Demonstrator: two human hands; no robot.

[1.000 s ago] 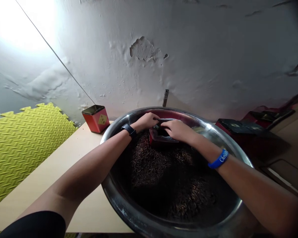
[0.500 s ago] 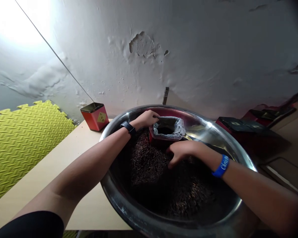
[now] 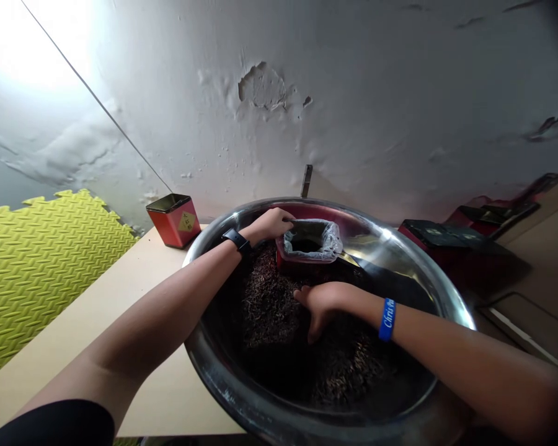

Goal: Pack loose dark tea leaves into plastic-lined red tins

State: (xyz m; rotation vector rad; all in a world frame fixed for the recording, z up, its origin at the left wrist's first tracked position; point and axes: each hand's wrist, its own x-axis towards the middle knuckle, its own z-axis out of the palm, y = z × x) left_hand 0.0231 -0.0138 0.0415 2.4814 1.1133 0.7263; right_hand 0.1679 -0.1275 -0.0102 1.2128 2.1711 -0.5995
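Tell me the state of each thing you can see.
Steel basin, upright.
Loose dark tea leaves, heaped.
Lined red tin, open, in the leaves.
Left hand, gripping the tin's rim.
Right hand, fingers among the leaves.
Small red tin, upright on the table, top unclear.

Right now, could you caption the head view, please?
Left hand holds a plastic-lined red box; right hand touches dark tea leaves.

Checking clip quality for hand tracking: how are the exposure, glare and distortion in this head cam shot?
Head view: the wall is blown out at upper left; glare streaks the steel bowl at its right inner wall; the dark leaves sink into shadow, losing detail; wide-angle distortion bends the frame edges; the right hand looks fairly sharp.
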